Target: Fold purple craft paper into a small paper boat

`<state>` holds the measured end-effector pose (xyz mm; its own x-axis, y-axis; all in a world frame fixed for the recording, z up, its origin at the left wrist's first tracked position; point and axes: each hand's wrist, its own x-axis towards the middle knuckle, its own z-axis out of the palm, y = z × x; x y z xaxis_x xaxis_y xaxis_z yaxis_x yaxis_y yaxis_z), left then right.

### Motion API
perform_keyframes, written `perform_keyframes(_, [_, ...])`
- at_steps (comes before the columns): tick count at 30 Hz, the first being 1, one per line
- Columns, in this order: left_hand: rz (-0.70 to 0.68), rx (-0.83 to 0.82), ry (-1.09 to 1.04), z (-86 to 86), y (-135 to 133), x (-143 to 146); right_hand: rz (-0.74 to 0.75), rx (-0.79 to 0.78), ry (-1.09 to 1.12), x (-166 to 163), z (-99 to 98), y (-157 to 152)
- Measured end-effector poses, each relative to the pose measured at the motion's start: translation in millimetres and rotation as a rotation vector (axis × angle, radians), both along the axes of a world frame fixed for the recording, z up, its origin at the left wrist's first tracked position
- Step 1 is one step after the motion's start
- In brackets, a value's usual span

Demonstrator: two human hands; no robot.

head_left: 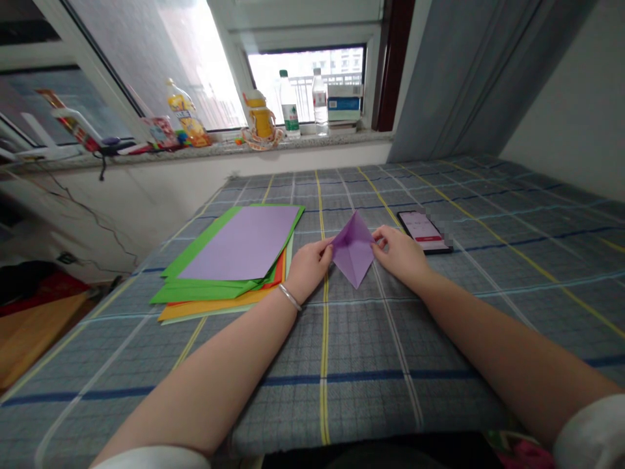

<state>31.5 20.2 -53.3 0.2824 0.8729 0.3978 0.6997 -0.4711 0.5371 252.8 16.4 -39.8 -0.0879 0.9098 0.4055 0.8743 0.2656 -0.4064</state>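
A folded purple paper (353,251), kite-shaped with its point toward me, lies on the blue plaid cloth (342,345). My left hand (306,266), with a silver bracelet on the wrist, pinches the paper's left corner. My right hand (400,253) pinches its right corner. Both hands rest on the cloth with fingers closed on the paper's edges.
A stack of coloured paper sheets (234,257), purple on top over green and orange, lies to the left. A phone (424,231) with a lit screen lies just beyond my right hand. Bottles (289,112) and clutter line the windowsill. A grey curtain (469,78) hangs at the right.
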Motion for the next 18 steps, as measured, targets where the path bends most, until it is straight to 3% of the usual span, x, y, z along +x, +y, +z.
perform_keyframes(5, [0.146, 0.007, 0.050, -1.8, -0.6, -0.8, -0.109, -0.056, -0.021, 5.1, 1.3, 1.4])
perform_keyframes(9, [0.172, 0.020, 0.147, 1.1, -2.3, -2.8, 0.011, -0.047, -0.070, 10.7, -2.8, 4.9])
perform_keyframes(13, [0.049, 0.081, 0.232, 5.3, -1.4, -8.5, 0.172, -0.018, -0.105, 16.3, -7.1, 8.1])
perform_keyframes(18, [-0.033, 0.096, 0.212, 3.8, 0.4, -10.7, 0.177, -0.022, -0.066, 15.7, -6.0, 7.2])
